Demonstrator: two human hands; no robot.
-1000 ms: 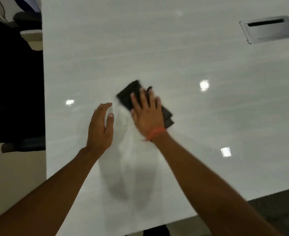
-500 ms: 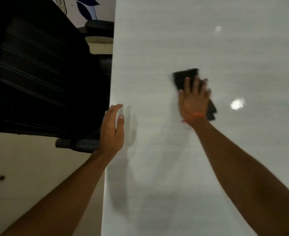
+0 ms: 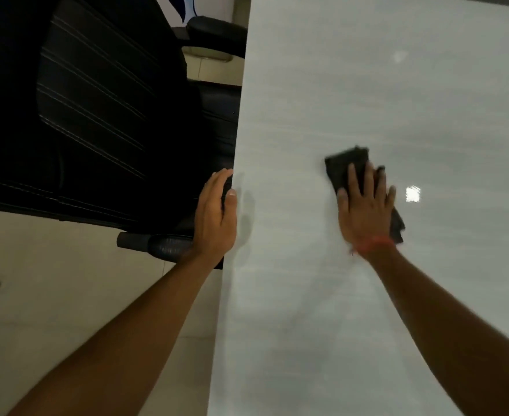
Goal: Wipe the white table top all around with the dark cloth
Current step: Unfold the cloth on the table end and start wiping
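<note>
since the earlier frames the view has swung left, so that the black office chair fills the left side, the left hand has slid out to the surface's left edge, and the right hand with the dark cloth has travelled on across the white top.

at far left the chair stands close against the white surface, its near armrest just under and beside the left wrist. the left hand lies flat at the rim with straight fingers, holding nothing; whether its palm bears weight on the edge i cannot tell. the risk here, as i judge it, is that a wider sweep to the left brings the forearm or the cloth against the chair and cuts the stroke short, leaving the rim strip unwiped; a hand braced half off the edge could also slip.

further right, the right hand presses the cloth down with spread, straight fingers rather than pinching it. the cloth lies on the surface, well in from the left edge, bunched and poking out beyond the fingertips and behind the heel of the hand. loosely pinned like that it may fold under or slide out during a fast stroke, so the palm would smear the glossy top. at far right a bright light reflection may hide streaks.
</note>
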